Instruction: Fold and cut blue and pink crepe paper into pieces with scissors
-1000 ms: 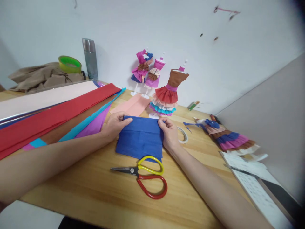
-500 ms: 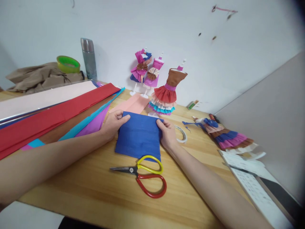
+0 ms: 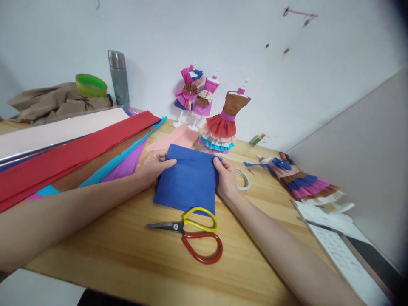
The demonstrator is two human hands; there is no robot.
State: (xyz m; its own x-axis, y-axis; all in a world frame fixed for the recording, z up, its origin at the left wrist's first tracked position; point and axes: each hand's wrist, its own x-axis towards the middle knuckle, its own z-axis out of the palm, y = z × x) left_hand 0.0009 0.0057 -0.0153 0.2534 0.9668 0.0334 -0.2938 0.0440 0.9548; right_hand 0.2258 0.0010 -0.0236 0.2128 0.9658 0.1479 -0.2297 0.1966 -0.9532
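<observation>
Between my two hands is a roughly square blue sheet of crepe paper (image 3: 188, 180), its near edge low by the table. My left hand (image 3: 154, 167) pinches its left side near the top, thumb in front and fingers behind. At the upper right corner, my right hand (image 3: 227, 175) grips it with the thumb on its face. A pair of scissors (image 3: 183, 227) with one yellow and one red handle lies just in front; the yellow loop overlaps the paper's lower edge.
Colored paper strips, red (image 3: 79, 148) among them, lie at left. Behind stand small dress forms, one in a brown top (image 3: 236, 104) and ruffled skirt. A tape roll (image 3: 244, 180), a lying ruffled dress (image 3: 306, 185) and a white board (image 3: 331, 238) are at right. A bottle (image 3: 118, 78) stands back left.
The blue paper's upper left corner has risen and now stands above my left hand. My left hand has slid slightly down that side, and the right hand has shifted a little rightward.
</observation>
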